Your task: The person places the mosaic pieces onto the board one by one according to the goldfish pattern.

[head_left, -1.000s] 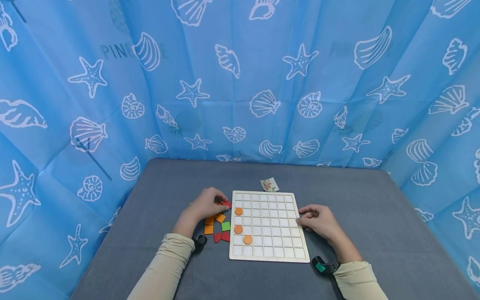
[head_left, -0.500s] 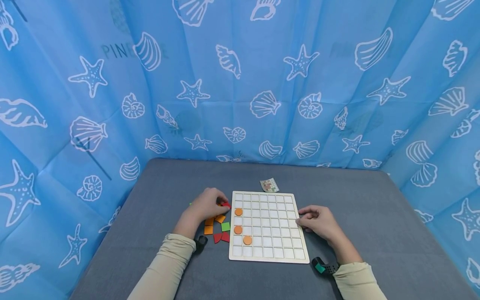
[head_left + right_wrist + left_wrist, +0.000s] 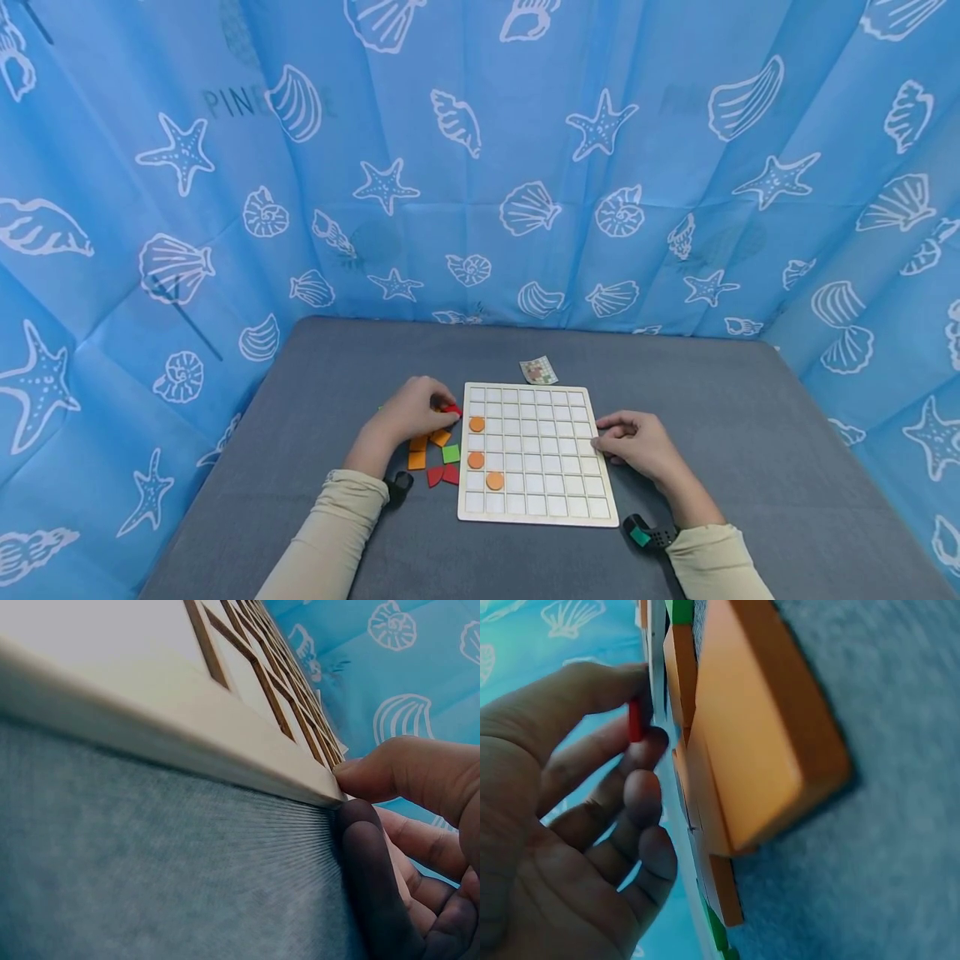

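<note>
My left hand (image 3: 411,408) is just left of a pale wooden grid board (image 3: 540,522). In the left wrist view its thumb and forefinger pinch a thin red tile (image 3: 635,720), seen edge-on. Loose orange tiles (image 3: 417,460), a green tile (image 3: 451,453) and red tiles (image 3: 435,476) lie below and beside that hand, partly hidden by it. At the board's right edge, my right hand (image 3: 639,442) holds the rim; the right wrist view has the thumb (image 3: 375,772) on top and curled fingers against the side. Three orange discs (image 3: 476,459) sit in cells at the board's left.
A small printed card (image 3: 538,370) with a coloured grid pattern lies just beyond the board's far edge. Everything rests on a grey cloth-covered table (image 3: 675,375). Behind it hangs a blue curtain (image 3: 480,167) with white shells and starfish.
</note>
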Demonstrator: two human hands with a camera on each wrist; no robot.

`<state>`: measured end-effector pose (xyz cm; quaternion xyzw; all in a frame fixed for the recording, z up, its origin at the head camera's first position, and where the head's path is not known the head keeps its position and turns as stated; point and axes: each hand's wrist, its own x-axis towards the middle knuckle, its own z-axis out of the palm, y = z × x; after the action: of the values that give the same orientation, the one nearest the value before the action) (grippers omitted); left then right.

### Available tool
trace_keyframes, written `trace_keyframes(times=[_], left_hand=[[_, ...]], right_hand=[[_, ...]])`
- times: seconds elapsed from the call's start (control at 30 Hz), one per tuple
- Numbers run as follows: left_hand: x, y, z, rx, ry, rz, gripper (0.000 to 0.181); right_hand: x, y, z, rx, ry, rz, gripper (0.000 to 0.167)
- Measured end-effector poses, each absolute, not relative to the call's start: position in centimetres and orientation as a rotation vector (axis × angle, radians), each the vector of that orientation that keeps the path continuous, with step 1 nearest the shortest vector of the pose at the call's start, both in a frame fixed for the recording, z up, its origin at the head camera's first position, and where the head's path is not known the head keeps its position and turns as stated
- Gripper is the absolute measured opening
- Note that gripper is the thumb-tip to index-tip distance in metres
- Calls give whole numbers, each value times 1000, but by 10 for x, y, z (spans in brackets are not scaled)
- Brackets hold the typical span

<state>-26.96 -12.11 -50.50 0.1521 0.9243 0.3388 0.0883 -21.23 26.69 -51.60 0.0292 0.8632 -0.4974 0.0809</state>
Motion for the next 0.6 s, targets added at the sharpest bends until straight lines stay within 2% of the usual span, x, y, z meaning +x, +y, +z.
trace_keyframes(times=[0.27, 0.6], left_hand=[[-258, -117, -492, 594, 2695, 1104, 21], [-237, -83, -484, 868, 2487, 1141, 24]], right_hand=[[-212, 267, -516, 90, 2585, -1486, 38], [-212, 267, -516, 71, 2577, -1491, 39]])
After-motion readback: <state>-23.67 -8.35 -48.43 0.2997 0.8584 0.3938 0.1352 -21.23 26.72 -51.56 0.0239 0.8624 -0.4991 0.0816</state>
